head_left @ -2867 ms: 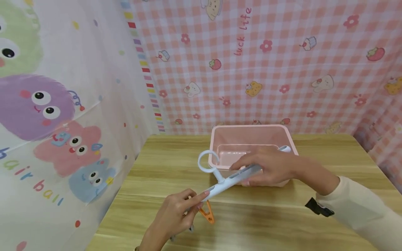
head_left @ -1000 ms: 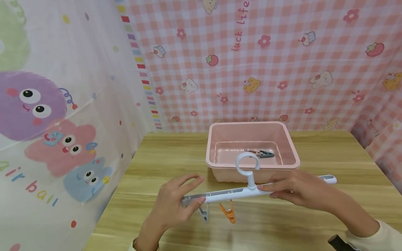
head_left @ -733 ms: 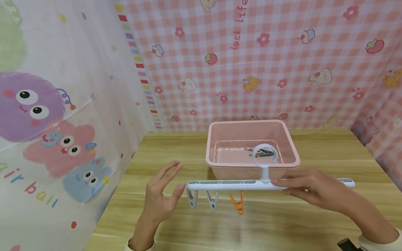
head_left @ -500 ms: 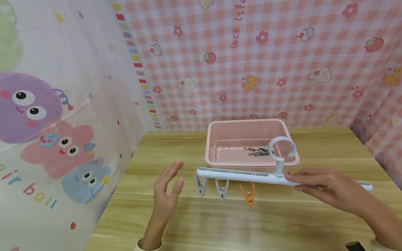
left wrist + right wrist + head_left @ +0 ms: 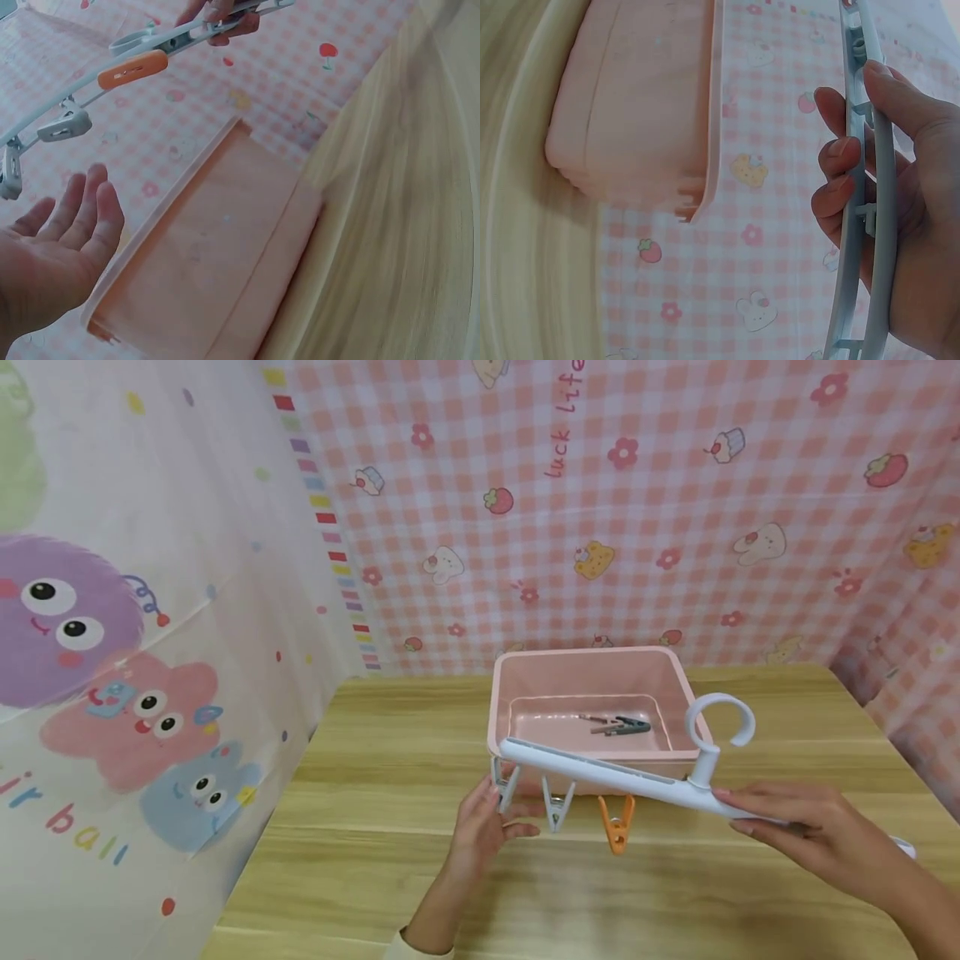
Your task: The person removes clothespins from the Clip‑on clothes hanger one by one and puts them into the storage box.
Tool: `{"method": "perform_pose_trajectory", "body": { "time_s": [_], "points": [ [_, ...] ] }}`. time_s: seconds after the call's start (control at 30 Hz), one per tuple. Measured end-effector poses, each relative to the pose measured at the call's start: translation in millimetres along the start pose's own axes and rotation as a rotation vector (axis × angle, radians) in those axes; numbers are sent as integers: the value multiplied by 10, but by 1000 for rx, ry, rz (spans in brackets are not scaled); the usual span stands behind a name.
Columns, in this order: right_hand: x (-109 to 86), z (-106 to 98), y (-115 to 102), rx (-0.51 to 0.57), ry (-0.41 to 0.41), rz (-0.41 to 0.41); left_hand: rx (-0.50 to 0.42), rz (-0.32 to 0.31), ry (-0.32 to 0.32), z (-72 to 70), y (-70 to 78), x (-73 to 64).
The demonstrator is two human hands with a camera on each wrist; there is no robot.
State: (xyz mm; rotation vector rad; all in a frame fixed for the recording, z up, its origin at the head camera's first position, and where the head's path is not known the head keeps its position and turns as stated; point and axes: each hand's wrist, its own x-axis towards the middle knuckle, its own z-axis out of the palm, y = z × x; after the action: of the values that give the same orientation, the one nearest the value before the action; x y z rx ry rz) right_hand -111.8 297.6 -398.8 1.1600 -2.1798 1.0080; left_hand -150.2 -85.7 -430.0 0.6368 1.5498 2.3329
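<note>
My right hand (image 5: 825, 827) grips the long bar of a white clothes hanger (image 5: 600, 770), just right of its ring-shaped hook. The right wrist view shows fingers and thumb wrapped round the slotted bar (image 5: 883, 240). Held above the table, the hanger tilts with its left end higher. From its left half hang an orange clip (image 5: 617, 828) and two pale grey clips, one in the middle (image 5: 556, 812) and one at the end (image 5: 507, 787). My left hand (image 5: 483, 835) is by the end clip; in the left wrist view its fingers (image 5: 79, 217) are loosely bent, apart from the clips.
Behind the hanger stands a pink plastic bin (image 5: 585, 672) on the wooden table (image 5: 390, 777). A few dark and greyish clips (image 5: 626, 727) lie on its floor. Checked pink cloth (image 5: 637, 510) covers the back wall, and a printed white sheet (image 5: 247, 568) hangs on the left.
The hanger has swung from sloping up rightward to sloping up leftward and shifted right in my right hand. My left hand let go of it, dropped back, then moved right below its end.
</note>
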Motion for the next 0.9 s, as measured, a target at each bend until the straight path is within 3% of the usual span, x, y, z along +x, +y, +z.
{"method": "perform_pose_trajectory", "body": {
  "time_s": [0.23, 0.47, 0.73, 0.9],
  "points": [
    [-137, -40, 15, -22, 22, 46, -70, -12, -99, 159, -34, 82],
    [-224, 14, 52, 89, 57, 43, -103, -76, -17, 308, -29, 164],
    [-280, 40, 62, 103, 71, 61, -112, -90, 35, 396, -79, 236],
    [-321, 38, 56, 84, 42, 87, -121, -94, 17, 413, -120, 250]
  ]
}}
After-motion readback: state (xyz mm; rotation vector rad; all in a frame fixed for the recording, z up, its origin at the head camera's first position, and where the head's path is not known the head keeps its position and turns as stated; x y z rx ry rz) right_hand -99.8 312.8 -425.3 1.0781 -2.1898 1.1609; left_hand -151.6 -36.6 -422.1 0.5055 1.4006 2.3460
